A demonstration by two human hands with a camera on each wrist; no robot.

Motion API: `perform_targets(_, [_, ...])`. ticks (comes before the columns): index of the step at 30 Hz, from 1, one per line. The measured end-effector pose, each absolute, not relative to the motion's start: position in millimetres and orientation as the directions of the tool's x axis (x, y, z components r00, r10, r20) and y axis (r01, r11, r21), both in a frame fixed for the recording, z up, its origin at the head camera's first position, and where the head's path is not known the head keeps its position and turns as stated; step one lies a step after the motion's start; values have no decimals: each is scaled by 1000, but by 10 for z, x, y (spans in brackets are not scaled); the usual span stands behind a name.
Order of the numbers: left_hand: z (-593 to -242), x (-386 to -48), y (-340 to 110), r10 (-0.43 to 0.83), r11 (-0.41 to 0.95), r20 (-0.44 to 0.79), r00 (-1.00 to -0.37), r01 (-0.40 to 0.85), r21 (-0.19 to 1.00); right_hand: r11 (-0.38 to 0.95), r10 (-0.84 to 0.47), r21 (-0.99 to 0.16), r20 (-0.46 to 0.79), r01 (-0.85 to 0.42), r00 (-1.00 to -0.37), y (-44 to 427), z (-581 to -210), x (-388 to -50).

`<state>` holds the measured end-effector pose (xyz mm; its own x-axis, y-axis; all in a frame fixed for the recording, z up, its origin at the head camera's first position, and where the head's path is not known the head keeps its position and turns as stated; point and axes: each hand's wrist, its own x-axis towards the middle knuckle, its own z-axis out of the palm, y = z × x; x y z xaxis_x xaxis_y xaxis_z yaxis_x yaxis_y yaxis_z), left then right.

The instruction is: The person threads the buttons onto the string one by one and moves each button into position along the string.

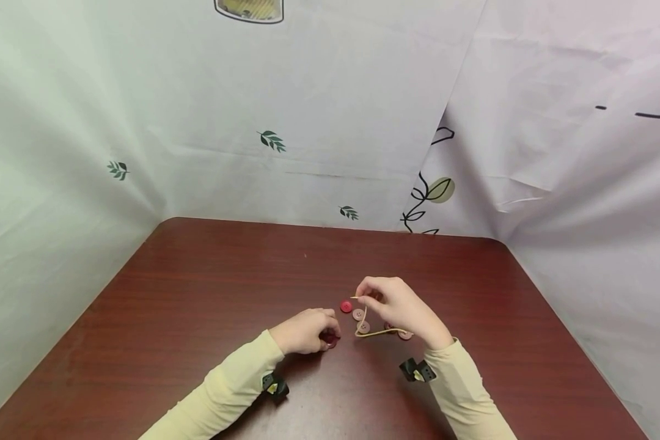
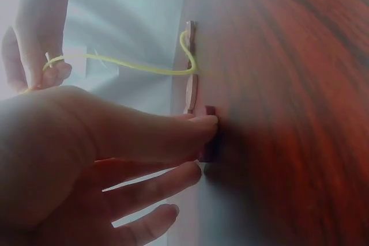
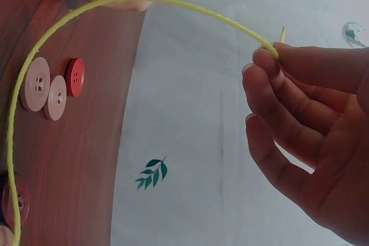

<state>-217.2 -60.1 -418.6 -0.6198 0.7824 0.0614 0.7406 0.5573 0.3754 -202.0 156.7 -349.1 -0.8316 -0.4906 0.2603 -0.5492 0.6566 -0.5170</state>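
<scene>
My left hand (image 1: 307, 330) is low over the table, thumb and fingers pinching a dark red button (image 1: 330, 343) at the tabletop. That button (image 2: 211, 135) is partly hidden by the thumb in the left wrist view. Farther right, my right hand (image 1: 400, 307) is raised and pinches a yellow cord (image 1: 382, 333) near its end between thumb and fingertips. A short tip of the cord (image 3: 202, 10) sticks out past the fingers in the right wrist view. The rest droops in a curve down to the buttons on the table.
Between the hands lie a bright red button (image 1: 346, 307) and two pinkish buttons, one (image 3: 36, 84) with four holes. Below the right hand are a dark red button (image 3: 20, 201) and another pinkish button (image 1: 405, 335). The brown table (image 1: 225, 275) meets white printed cloth (image 1: 330, 110) behind.
</scene>
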Motion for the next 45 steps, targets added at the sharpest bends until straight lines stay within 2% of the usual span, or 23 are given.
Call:
perform_targets(12, [-4206, -2176, -579, 801, 570, 2, -599, 763, 306, 654, -520, -476, 281, -588, -806, 1581, -3537, -2037])
perform_targets(23, [-4156, -2179, -598, 801, 559, 53, -596, 778, 287, 672, -521, -477, 240, -566, -819, 1572, -3517, -2027])
perform_targets(29, [-4088, -2202, -610, 772, 532, 126, -623, 742, 408, 677, -535, -456, 234, -578, -812, 1571, -3507, -2027])
perform_targets(37, [-3947, -2171, -603, 685, 374, 388, -617, 755, 539, 667, -547, -448, 247, -595, -800, 1566, -3499, -2023])
perform_targets(40, [-3897, -2143, -599, 640, 329, 420, -644, 723, 608, 664, -530, -458, 271, -592, -804, 1559, -3487, -2005])
perform_targets(45, [-3842, -2110, -613, 577, 286, 470, -668, 705, 649, 655, -517, -470, 294, -592, -804, 1543, -3464, -1979])
